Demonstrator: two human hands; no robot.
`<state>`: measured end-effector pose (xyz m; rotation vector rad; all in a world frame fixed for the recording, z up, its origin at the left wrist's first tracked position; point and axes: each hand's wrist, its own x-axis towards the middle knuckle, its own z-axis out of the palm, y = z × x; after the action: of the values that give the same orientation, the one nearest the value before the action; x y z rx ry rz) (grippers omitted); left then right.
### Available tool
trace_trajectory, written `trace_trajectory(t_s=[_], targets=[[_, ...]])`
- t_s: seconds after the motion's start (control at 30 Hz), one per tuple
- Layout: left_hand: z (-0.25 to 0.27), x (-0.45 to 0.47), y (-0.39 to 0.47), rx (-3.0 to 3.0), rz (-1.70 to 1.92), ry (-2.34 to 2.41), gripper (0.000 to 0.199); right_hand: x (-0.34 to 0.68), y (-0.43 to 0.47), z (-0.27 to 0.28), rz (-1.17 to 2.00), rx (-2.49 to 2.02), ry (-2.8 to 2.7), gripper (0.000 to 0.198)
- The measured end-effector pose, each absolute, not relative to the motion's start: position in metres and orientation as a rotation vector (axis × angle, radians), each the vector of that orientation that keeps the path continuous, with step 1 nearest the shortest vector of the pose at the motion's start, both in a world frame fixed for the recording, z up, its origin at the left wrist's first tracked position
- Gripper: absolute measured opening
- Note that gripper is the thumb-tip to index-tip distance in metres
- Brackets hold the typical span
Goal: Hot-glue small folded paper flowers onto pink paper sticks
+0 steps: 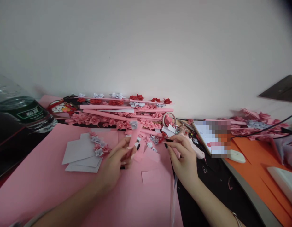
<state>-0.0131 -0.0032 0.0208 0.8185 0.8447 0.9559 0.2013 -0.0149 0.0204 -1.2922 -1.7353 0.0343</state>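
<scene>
My left hand (pixel 121 154) is closed on a small curled piece of pink paper (pixel 134 135), pinched between thumb and fingers and held upright above the pink sheet (pixel 141 201). A greyish-white bit shows at its upper end; whether it belongs to the piece cannot be told. To the right, my right hand (pixel 183 154) has thumb and fingertips drawn together in a pinch, and what lies between them cannot be made out. A pale pink glue gun (pixel 197 151) lies partly hidden behind that hand. Cut pink paper pieces (pixel 150 176) are under and between the hands.
White paper pieces (pixel 81 151) and a curve of small paper flowers (pixel 98 145) lie left. Flowered pink stems (pixel 113 116) line the wall. A tape roll (pixel 169 119), calendar (pixel 205 135), white mouse (pixel 237 156) and orange paper (pixel 257 167) are right. A water bottle (pixel 25 110) stands left.
</scene>
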Motion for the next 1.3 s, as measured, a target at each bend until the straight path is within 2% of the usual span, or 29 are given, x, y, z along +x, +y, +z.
trace_trajectory(t_s=[0.13, 0.33, 0.5, 0.63, 0.9, 0.97, 1.07, 1.2, 1.3], targets=[[0.022, -0.017, -0.001, 0.802, 1.116, 0.892, 0.005, 0.208, -0.011, 0.020, -0.001, -1.326, -1.718, 0.018], [0.017, -0.016, -0.003, 0.802, 1.020, 0.901, 0.005, 0.210, -0.011, 0.019, 0.030, -1.319, -1.821, 0.023], [0.020, -0.014, -0.005, 0.873, 0.897, 0.883, 0.005, 0.206, -0.015, 0.019, 0.046, -1.261, -1.862, 0.008], [0.022, -0.014, -0.005, 0.908, 0.873, 0.893, 0.005, 0.207, -0.018, 0.022, 0.069, -1.209, -1.877, 0.016], [0.019, -0.015, -0.005, 0.915, 0.944, 0.912, 0.005, 0.218, -0.012, 0.029, -0.215, -1.293, -1.862, 0.008], [0.019, -0.015, -0.005, 0.914, 0.961, 0.918, 0.006, 0.214, -0.012, 0.026, -0.201, -1.357, -1.996, 0.008], [0.019, -0.015, -0.004, 0.912, 0.954, 0.912, 0.007, 0.206, -0.013, 0.017, -0.171, -1.472, -2.140, 0.022], [0.020, -0.015, -0.004, 0.923, 0.947, 0.918, 0.006, 0.203, -0.014, 0.011, -0.101, -1.433, -2.167, 0.009], [0.020, -0.015, -0.004, 0.930, 0.956, 0.938, 0.006, 0.208, -0.013, 0.015, -0.041, -1.358, -2.132, 0.010]])
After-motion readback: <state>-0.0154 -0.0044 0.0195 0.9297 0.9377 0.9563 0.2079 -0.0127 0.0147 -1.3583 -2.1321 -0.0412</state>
